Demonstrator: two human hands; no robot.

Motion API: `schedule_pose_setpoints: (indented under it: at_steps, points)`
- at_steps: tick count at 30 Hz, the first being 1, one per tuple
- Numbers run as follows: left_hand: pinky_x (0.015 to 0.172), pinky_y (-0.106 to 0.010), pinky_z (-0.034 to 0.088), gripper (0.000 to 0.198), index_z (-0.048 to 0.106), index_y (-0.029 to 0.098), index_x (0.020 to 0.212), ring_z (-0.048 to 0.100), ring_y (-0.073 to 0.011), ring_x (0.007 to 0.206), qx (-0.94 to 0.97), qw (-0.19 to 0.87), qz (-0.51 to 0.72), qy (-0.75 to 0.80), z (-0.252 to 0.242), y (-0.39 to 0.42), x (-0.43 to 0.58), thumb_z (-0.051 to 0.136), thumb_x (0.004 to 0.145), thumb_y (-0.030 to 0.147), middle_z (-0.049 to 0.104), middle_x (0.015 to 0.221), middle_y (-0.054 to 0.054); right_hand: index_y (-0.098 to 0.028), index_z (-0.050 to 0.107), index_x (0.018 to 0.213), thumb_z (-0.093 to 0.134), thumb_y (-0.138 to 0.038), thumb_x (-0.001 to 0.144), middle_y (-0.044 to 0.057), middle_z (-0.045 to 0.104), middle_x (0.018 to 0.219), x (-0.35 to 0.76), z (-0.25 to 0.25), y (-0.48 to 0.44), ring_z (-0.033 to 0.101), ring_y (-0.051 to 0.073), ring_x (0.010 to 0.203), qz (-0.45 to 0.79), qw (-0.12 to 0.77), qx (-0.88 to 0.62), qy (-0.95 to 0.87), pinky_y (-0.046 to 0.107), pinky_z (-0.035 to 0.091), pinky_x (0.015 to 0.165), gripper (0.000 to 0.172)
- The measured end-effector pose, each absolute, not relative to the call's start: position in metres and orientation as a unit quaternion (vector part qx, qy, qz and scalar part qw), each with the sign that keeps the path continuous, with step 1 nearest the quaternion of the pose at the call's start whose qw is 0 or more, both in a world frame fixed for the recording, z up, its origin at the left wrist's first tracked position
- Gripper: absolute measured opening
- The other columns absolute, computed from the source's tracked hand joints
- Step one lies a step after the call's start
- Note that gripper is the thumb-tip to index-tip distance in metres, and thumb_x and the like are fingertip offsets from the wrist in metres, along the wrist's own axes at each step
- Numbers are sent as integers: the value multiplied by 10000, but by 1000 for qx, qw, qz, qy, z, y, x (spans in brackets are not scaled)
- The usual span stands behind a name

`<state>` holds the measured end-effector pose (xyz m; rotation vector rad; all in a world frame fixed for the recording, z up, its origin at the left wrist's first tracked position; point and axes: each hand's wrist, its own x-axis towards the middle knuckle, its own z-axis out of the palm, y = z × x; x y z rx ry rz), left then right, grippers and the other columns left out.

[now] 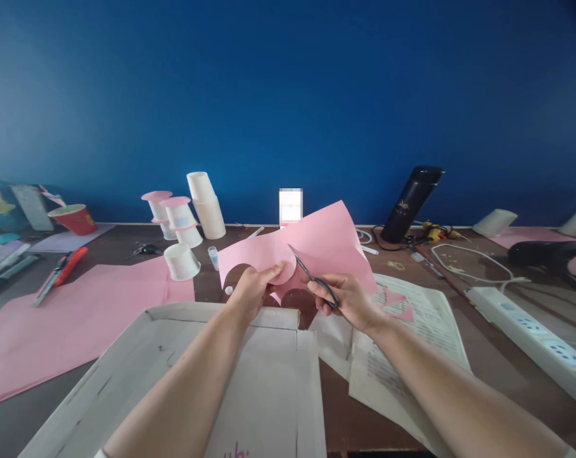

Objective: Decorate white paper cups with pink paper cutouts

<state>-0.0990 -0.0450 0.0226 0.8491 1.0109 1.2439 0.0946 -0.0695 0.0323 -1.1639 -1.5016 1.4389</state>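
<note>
A sheet of pink paper (pixel 326 235) is held up above the table, with round pieces cut out of its lower edge. My left hand (pixel 252 289) pinches it between thumb and fingers, beside a partly cut curved section. In my right hand (pixel 342 296) is a pair of dark-handled scissors (pixel 304 270), whose blades lie at the cut in the paper. Pink scraps (pixel 402 312) rest on a printed sheet (pixel 426 318) below my right hand. Under my forearms lies a white cardboard box lid (pixel 269 369).
White paper cups (pixel 209 216), some topped with pink discs (pixel 177 202), stand at the back left. Pink sheets (pixel 102 305) and a red utility knife (pixel 61 277) lie left. A black flask (pixel 409 203) stands back right, a white power strip (pixel 531 337) at right.
</note>
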Motion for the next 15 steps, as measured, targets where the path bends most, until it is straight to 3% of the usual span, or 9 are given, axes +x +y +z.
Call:
schedule_pose_setpoints:
  at_steps: [7, 15]
  points:
    - [542, -267, 442, 277, 658, 88, 612, 503, -111, 498, 371, 616, 533, 446, 29, -49, -99, 790, 615, 332, 586, 545, -35, -167, 574, 663, 641, -543, 750, -8, 551, 566, 95, 36, -71, 473, 85, 475, 556, 366, -451, -595, 237, 305, 447, 392]
    - [535, -246, 455, 296, 672, 82, 651, 547, -126, 566, 370, 606, 554, 435, 27, -47, -99, 797, 605, 346, 611, 606, -52, -170, 564, 632, 640, -532, 754, -19, 526, 542, 94, 39, -73, 460, 84, 482, 550, 370, -448, -600, 243, 326, 472, 390]
